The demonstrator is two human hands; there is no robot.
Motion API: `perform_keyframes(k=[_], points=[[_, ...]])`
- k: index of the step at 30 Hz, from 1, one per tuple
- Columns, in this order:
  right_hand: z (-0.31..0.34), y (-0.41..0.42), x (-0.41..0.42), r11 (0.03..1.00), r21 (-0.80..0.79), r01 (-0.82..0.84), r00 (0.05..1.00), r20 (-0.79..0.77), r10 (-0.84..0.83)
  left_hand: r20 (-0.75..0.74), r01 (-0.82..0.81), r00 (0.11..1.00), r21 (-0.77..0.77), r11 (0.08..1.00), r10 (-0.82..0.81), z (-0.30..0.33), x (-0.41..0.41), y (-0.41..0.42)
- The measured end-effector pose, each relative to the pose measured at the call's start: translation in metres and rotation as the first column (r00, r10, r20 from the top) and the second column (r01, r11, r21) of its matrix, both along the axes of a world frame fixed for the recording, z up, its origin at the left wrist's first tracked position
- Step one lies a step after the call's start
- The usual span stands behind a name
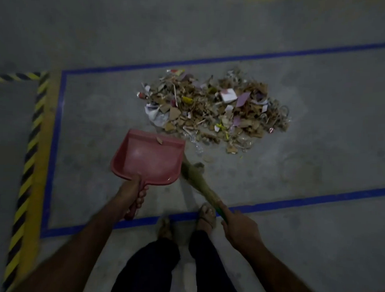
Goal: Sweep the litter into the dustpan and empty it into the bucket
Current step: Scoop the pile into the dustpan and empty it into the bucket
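Note:
A heap of litter (214,109), mostly brown card scraps with paper and plastic bits, lies on the grey floor inside a blue taped rectangle. My left hand (130,194) grips the handle of a pink dustpan (149,159), whose open mouth faces the heap's near left edge; one scrap sits at its front lip. My right hand (238,230) grips the green handle of a straw broom (197,178). The broom's bristles run up beside the dustpan's right wall, short of the heap. No bucket shows in the head view.
Blue tape (294,204) outlines the floor patch around the litter. Yellow-and-black hazard tape (32,140) runs down the left side. My two feet (184,220) in sandals stand at the near blue line.

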State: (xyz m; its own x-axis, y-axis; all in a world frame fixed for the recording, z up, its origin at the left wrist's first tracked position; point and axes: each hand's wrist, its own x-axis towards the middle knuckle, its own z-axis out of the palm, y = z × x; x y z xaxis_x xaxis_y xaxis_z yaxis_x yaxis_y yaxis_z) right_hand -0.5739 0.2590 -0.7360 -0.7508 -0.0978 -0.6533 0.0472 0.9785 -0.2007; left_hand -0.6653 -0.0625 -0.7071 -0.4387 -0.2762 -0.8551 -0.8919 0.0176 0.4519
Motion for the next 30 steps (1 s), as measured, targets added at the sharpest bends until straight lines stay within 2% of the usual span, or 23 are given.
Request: perform_keyframes(k=[3, 6, 8, 12, 18, 25, 30], points=[[-0.071, -0.001, -0.031, 0.986, 0.107, -0.130, 0.983, 0.146, 0.114, 0.041, 0.023, 0.999, 0.013, 1.000, -0.023, -0.072, -0.028, -0.011], [-0.146, 0.014, -0.060, 0.963, 0.201, -0.181, 0.956, 0.264, 0.125, 0.089, 0.069, 0.993, 0.049, 0.996, -0.073, -0.146, -0.050, -0.018], [-0.188, 0.030, -0.082, 0.953, 0.270, -0.135, 0.960, 0.275, 0.059, 0.103, 0.073, 0.992, 0.058, 0.996, -0.079, -0.183, -0.061, -0.024], [-0.228, 0.060, -0.136, 0.951, 0.295, 0.096, 0.982, 0.126, -0.138, 0.052, 0.102, 0.993, 0.075, 0.992, -0.106, -0.221, -0.079, -0.030], [-0.194, 0.066, -0.204, 0.965, 0.150, 0.217, 0.975, -0.081, -0.206, 0.007, 0.094, 0.995, 0.096, 0.991, -0.095, -0.212, -0.115, -0.047], [-0.124, 0.035, -0.179, 0.939, -0.036, 0.343, 0.929, -0.132, -0.345, 0.085, 0.099, 0.990, 0.134, 0.986, -0.111, -0.165, -0.162, -0.083], [-0.102, -0.004, -0.169, 0.888, -0.100, 0.449, 0.876, -0.145, -0.460, 0.093, 0.155, 0.982, 0.078, 0.985, -0.162, -0.141, -0.187, -0.105]])
